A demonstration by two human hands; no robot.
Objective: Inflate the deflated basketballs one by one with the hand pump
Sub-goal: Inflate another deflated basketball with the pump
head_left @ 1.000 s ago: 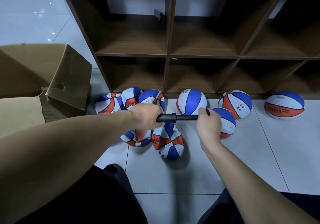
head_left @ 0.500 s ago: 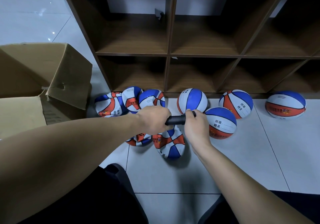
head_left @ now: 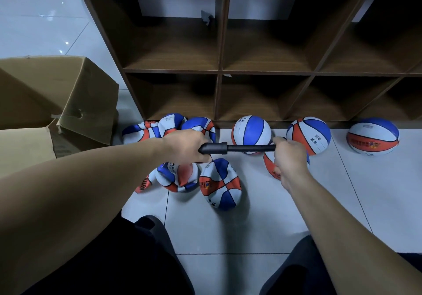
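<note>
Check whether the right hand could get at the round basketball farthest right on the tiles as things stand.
Probably not at once: the right hand grips the black hand pump. The round basketball farthest right lies apart on bare white floor tiles, nothing blocking it.

The pump (head_left: 237, 148) is plain black. All balls carry panels of blue, white and orange-red. The round ball (head_left: 251, 132) at 12 o'clock from the pump shows wide blue and white stripes with an orange edge. The ball (head_left: 373, 138) at 3 o'clock has an orange band with small print. The flat ball (head_left: 220, 184) at 6 o'clock is patched in blue, white, orange. The shelf (head_left: 219, 71) is dark brown wood grain, the box (head_left: 57, 98) brown, the floor (head_left: 228, 226) pale grey-white tiles.
</note>
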